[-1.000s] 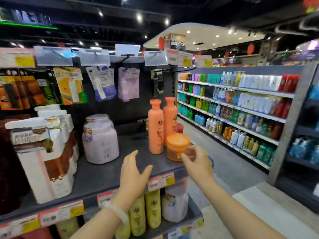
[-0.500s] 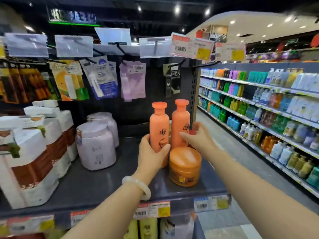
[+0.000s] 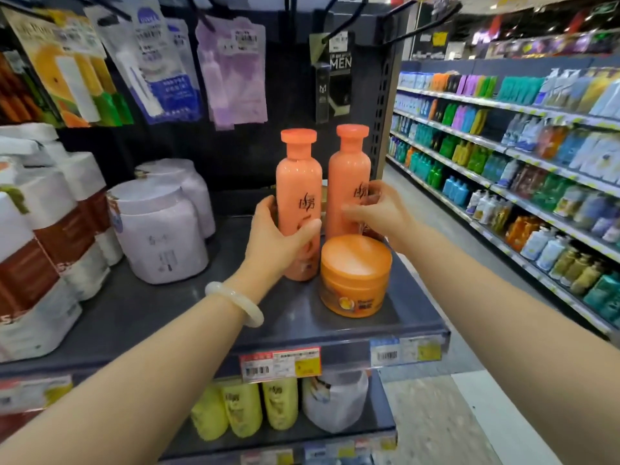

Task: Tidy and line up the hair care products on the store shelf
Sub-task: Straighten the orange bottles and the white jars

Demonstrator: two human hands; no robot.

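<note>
Two tall orange plastic bottles [image 3: 298, 196] upright near right end of dark grey shelf [image 3: 416, 317], behind squat orange jar [image 3: 355, 275]. Left hand [image 3: 278, 239] fingers wrapped round left bottle; right hand [image 3: 375, 209] fingers closed on right bottle. Risk: sliding bottles forward knocks jar toward front edge; tall bottles topple if pushed high.

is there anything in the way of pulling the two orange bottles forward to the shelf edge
Yes. The orange jar stands in front of the right bottle. The left bottle, gripped by the left hand, has bare shelf ahead.
</note>
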